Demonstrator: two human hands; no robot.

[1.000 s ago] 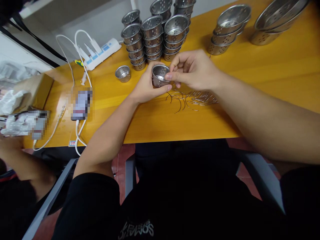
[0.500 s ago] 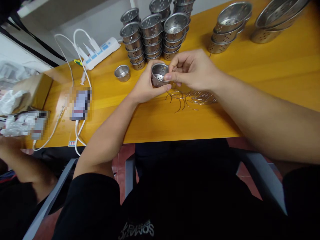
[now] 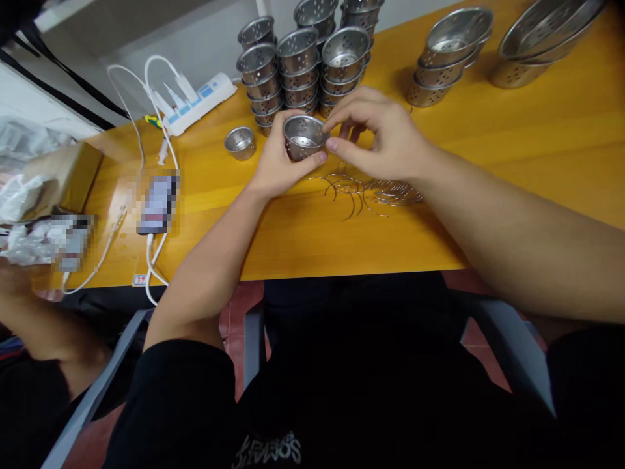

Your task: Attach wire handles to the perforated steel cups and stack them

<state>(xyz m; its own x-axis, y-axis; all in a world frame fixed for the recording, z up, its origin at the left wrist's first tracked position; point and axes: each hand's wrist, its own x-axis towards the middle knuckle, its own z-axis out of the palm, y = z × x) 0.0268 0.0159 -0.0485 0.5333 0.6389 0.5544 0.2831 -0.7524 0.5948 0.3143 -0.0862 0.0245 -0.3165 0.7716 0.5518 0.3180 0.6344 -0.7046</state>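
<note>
My left hand is wrapped round a small perforated metal cup, its mouth tilted up toward me, the thumb along the near side. At the cup's right rim is my right hand, thumb and forefinger slightly apart, fingertips at or just beside the edge. Whether they touch the rim I cannot tell. Below the hands lies a loose pile of thin curved wires, partly hidden by my right hand. Another small metal cup stands alone to the left.
Stacks of perforated cups rise behind my hands. Wider stacked cups and large ones stand to the right. At left are a power strip, a phone, white cables and a cardboard box. Another person's arm shows lower left.
The held cup has shifted slightly left and up with my left hand. My right thumb and forefinger have parted, and more of the cup's right side shows.
</note>
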